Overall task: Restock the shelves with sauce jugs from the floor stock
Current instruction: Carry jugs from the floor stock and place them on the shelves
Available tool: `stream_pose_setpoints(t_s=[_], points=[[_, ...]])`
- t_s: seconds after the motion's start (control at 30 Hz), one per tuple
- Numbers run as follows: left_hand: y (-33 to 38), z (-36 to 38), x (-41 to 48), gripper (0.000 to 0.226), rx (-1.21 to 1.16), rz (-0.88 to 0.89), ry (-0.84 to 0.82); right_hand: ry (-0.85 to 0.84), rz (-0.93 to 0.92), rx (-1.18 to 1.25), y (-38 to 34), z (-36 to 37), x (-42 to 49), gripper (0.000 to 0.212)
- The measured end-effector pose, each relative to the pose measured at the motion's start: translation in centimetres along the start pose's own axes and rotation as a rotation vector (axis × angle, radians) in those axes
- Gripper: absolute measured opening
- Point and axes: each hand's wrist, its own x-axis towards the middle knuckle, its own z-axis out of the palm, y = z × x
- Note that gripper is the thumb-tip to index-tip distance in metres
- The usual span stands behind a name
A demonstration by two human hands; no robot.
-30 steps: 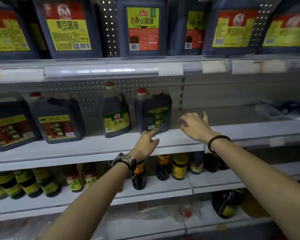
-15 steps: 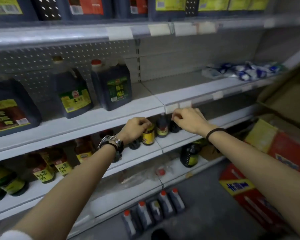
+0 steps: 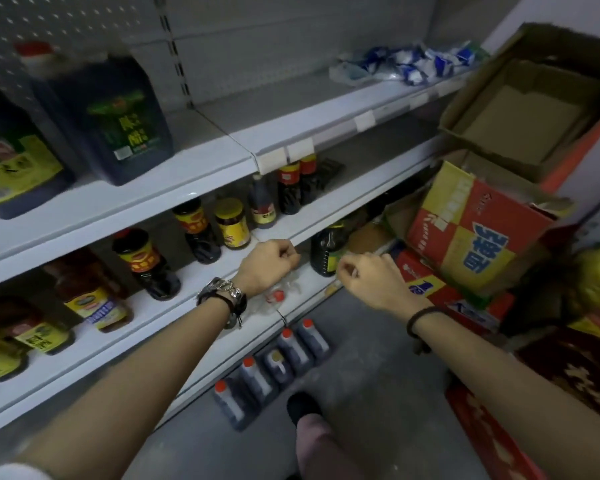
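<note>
Now, both hands are seen stretched out in front of the lower shelves. The left hand (image 3: 269, 266) is curled into a fist, its grip closed with nothing seen inside it, and a watch (image 3: 222, 294) is worn at the wrist. The right hand (image 3: 368, 278) is held just apart at its three o'clock. It is balled too, grip closed and nothing seen held, and a dark band (image 3: 421, 320) is worn on that wrist.

The sauce jugs (image 3: 293, 351) are found down at six o'clock of the hands, lined in a row on the floor (image 3: 378, 393) against the foot of the shelving. Four red caps can be counted, and the jugs are touched by neither hand.

Up at ten o'clock, a green-labelled jug (image 3: 118, 123) is stood on the upper shelf (image 3: 291, 112), with a yellow-labelled jug (image 3: 11, 168) at its nine o'clock. Both are blurred. Small bottles and jars (image 3: 232, 223) are ranged along the shelf below. A dark bottle (image 3: 326, 251) is stood at eleven o'clock of the right hand.

At three o'clock a red-and-yellow carton (image 3: 471, 230) is stacked, with an open brown carton (image 3: 520, 109) at its twelve o'clock. Blue-and-white packets (image 3: 413, 64) are heaped at one o'clock on the upper shelf.
</note>
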Motion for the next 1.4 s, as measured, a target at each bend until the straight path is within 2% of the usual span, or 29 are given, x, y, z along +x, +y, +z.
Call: stream_pose_setpoints(t_s=[0.17, 0.27, 0.47, 0.67, 0.77, 0.87, 1.0, 1.13, 1.3, 1.4], points=[[-2.4, 3.1, 2.3, 0.024, -0.007, -0.066, -0.057, -0.132, 0.144, 0.035, 3.1, 3.5, 0.1, 0.019], [-4.7, 5.1, 4.2, 0.023, -0.018, -0.093, -0.088, -0.198, 0.253, 0.136, 5.1, 6.2, 1.4, 0.02], [-11.3, 10.6, 9.1, 0.025, -0.029, -0.137, -0.127, -0.32, 0.415, 0.249, 8.9, 14.4, 3.0, 0.027], [-17.9, 17.5, 13.5, 0.035, 0.03, -0.149, -0.15, -0.418, 0.464, 0.218, 12.5, 24.0, 5.5, 0.021], [-21.4, 21.3, 15.7, 0.039, 0.051, -0.159, -0.153, -0.449, 0.429, 0.183, 13.8, 28.8, 7.5, 0.021], [-25.1, 25.4, 17.9, 0.036, 0.124, -0.163, -0.174, -0.453, 0.407, 0.169, 15.6, 33.4, 9.1, 0.026], [-30.0, 30.6, 20.8, 0.034, 0.119, -0.164, -0.227, -0.469, 0.426, 0.178, 19.1, 40.2, 10.8, 0.019], [-33.8, 35.2, 23.1, 0.032, 0.087, -0.165, -0.229, -0.5, 0.431, 0.171, 22.5, 46.9, 11.8, 0.023], [-38.2, 40.4, 24.8, 0.03, 0.092, -0.178, -0.236, -0.518, 0.459, 0.284, 26.0, 54.9, 12.2, 0.007], [-40.8, 42.9, 25.6, 0.033, 0.051, -0.199, -0.243, -0.542, 0.478, 0.294, 27.2, 58.6, 12.6, 0.027]])
